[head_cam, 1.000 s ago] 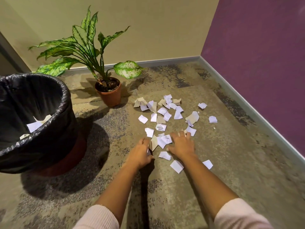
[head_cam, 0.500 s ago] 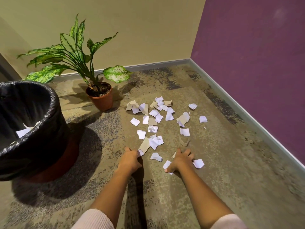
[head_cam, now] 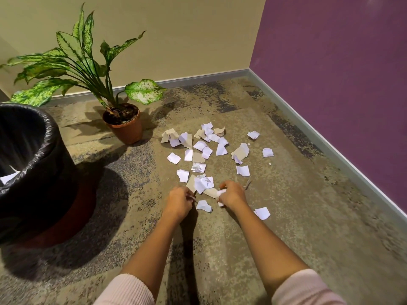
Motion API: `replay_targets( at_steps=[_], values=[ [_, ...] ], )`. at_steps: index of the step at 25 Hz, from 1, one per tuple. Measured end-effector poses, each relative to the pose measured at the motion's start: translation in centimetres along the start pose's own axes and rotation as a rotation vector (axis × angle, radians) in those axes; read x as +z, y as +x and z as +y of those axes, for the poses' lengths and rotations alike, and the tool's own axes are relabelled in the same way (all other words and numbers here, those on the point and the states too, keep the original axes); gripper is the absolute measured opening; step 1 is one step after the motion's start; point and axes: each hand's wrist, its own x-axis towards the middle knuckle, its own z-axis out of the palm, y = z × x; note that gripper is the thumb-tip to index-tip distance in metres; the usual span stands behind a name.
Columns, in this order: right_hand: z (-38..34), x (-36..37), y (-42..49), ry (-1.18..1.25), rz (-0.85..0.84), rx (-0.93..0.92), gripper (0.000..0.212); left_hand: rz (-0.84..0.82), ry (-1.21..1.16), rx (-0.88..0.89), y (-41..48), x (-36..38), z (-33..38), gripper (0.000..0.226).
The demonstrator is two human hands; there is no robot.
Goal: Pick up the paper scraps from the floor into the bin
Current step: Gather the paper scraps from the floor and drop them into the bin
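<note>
Several white and tan paper scraps (head_cam: pixel 202 150) lie scattered on the carpet ahead of me. My right hand (head_cam: pixel 232 194) is curled around crumpled white scraps at the near edge of the pile. My left hand (head_cam: pixel 179 200) is closed beside a tan scrap (head_cam: pixel 191 183), with a sliver of paper showing at its fingers. One white scrap (head_cam: pixel 204 205) lies between my hands and another (head_cam: pixel 262 213) to the right of my right wrist. The bin (head_cam: pixel 47 150), lined with a black bag, stands at the left with white scraps inside.
A potted plant (head_cam: pixel 125 126) in a terracotta pot stands beyond the bin, left of the scraps. A purple wall (head_cam: pixel 341 73) with a grey skirting runs along the right. A beige wall closes the back.
Both hands moved forward into the near edge of the pile. My right hand closed on white scraps it had been reaching over. The view shifted slightly.
</note>
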Motion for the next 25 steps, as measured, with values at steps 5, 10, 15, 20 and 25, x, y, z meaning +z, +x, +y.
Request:
replay_targets(
  at_steps=[5,10,15,20,25],
  values=[
    [-0.3,-1.9,-0.6,0.111,0.221,-0.129,0.038,0.029,-0.022,0.226,-0.5,-0.5,0.9,0.062],
    [2.6,-4.2,-1.7,-0.230,0.378,0.071,0.070,-0.113,0.317,0.129,-1.4,-0.2,0.7,0.078],
    [5.2,-4.3,-2.8,-0.155,0.113,0.437,0.098,-0.217,0.374,0.148,-1.3,1.2,0.3,0.064],
    [4.6,-4.0,-1.1,-0.087,0.084,0.449,0.063,-0.193,0.332,0.166,-0.6,1.8,0.8,0.031],
    [4.5,-2.6,1.8,0.238,0.122,0.144,0.044,-0.098,0.218,0.137,0.2,1.7,1.4,0.028]
  ],
)
